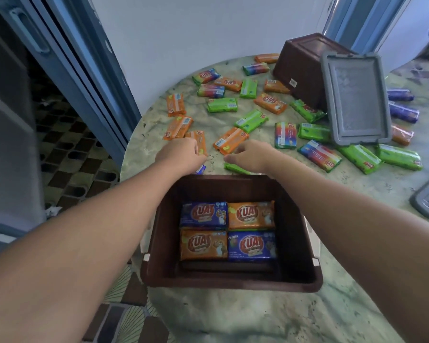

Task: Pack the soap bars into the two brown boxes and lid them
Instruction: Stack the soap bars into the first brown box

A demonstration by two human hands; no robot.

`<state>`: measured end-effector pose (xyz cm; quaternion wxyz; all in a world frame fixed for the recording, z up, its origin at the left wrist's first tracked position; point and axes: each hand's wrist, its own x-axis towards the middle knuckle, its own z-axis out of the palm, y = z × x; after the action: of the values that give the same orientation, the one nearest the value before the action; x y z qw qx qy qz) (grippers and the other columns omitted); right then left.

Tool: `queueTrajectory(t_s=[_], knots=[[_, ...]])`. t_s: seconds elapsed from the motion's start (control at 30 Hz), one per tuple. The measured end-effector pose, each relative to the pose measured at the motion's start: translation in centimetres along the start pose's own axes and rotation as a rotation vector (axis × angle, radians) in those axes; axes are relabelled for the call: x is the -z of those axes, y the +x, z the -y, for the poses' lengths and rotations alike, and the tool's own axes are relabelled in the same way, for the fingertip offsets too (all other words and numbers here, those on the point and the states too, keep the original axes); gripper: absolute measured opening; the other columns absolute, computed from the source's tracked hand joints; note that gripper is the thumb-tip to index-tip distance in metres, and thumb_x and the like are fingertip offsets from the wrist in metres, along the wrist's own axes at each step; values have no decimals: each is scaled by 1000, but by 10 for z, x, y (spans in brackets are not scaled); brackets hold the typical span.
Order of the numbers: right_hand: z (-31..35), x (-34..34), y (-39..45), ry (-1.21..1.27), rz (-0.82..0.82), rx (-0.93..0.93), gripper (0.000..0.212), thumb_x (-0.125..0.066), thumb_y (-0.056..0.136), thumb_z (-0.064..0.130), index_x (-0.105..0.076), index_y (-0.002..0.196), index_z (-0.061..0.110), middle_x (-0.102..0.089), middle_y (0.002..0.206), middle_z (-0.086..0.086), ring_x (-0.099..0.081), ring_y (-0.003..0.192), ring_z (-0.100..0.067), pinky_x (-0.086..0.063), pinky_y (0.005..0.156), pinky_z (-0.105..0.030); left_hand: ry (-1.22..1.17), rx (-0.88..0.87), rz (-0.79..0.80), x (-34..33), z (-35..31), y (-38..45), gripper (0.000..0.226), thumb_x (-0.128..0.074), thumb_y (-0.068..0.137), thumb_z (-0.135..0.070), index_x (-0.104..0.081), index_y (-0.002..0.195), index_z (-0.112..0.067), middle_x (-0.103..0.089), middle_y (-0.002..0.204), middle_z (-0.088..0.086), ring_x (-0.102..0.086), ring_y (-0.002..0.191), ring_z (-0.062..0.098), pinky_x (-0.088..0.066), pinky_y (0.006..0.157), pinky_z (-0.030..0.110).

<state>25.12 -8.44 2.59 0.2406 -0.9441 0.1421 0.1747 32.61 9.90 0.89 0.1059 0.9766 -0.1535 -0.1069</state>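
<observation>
Head view: your left hand (181, 154) lies curled over an orange soap bar (198, 142) at the table's (233, 318) left edge, fingers on it; whether it grips, you cannot tell. Your right hand (250, 157) reaches, loosely curled, holding nothing, toward another orange bar (229, 141). Near centre, the open brown box (159, 268) holds four bars. Far right, the second brown box (300, 68) lies tipped, a grey lid (354, 97) leaning against it.

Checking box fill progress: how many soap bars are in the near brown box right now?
4, in a two-by-two layer in the near brown box: blue bar far left, orange bar far right, orange bar near left, blue bar near right. More may lie underneath.
</observation>
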Motion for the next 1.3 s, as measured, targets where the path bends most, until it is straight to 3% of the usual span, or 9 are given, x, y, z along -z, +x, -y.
queueTrajectory(t_s=[0.13,0.3,0.43,0.57,0.73,0.9,1.0,1.17,1.3], knots=[[-1,-2,32,26,89,-48,62,-69,93,53,-61,137,10,-60,140,-11,-56,117,-27,-43,97,-36,225,80,165,-3,4,33,41,-65,88,-55,-58,101,-18,-58,98,6,-58,91,29,-47,74,35],[-12,-23,64,-222,100,-124,85,-83,85,45,-45,150,8,-47,152,-21,-45,139,-38,-40,115,-47,323,146,399,-25,9,63,78,-74,70,-73,-62,121,-15,-64,119,10,-63,109,34,-54,94,42],[-20,-38,76,-341,69,-128,88,-80,87,33,-32,155,6,-39,155,-23,-43,141,-40,-43,112,-50,327,141,494,-46,12,68,65,-75,75,-63,-63,112,-10,-67,104,8,-68,96,30,-57,92,40],[-22,-42,78,-382,14,-152,76,-75,88,27,-38,151,8,-42,150,-18,-51,133,-36,-50,103,-49,276,129,448,-52,15,69,62,-75,81,-49,-58,124,-9,-65,106,10,-67,98,30,-55,83,36],[-12,-32,65,-227,-105,-149,107,-77,78,63,-24,153,9,-34,153,-24,-55,127,-41,-50,85,-45,163,81,210,-38,15,54,113,-79,69,-66,-27,150,-9,-43,139,21,-58,117,38,-46,80,38],[1,-15,33,-55,-282,-52,84,-66,81,64,-35,137,10,-56,125,-16,-62,106,-39,-44,73,-40,90,-77,-79,-4,-4,24,87,-72,75,-63,-34,135,-13,-52,129,14,-61,103,35,-47,71,40],[2,-13,0,8,-403,15,71,-65,83,60,-36,127,14,-58,112,-10,-60,90,-34,-42,66,-39,28,-149,-212,13,-10,-4,85,-75,75,-57,-33,138,-17,-53,129,10,-62,103,36,-52,74,44],[-6,-28,-68,59,-548,128,66,-66,82,58,-38,124,17,-58,112,-4,-63,93,-36,-39,66,-38,12,-237,-288,9,-8,-74,86,-79,73,-52,-34,136,-16,-55,118,11,-62,92,39,-48,66,42],[-19,-51,-117,26,-463,191,67,-70,80,58,-37,124,20,-54,109,1,-60,87,-27,-40,64,-37,71,-294,-223,-18,1,-132,71,-79,74,-54,-36,120,-20,-48,102,-1,-57,82,24,-38,61,36]])
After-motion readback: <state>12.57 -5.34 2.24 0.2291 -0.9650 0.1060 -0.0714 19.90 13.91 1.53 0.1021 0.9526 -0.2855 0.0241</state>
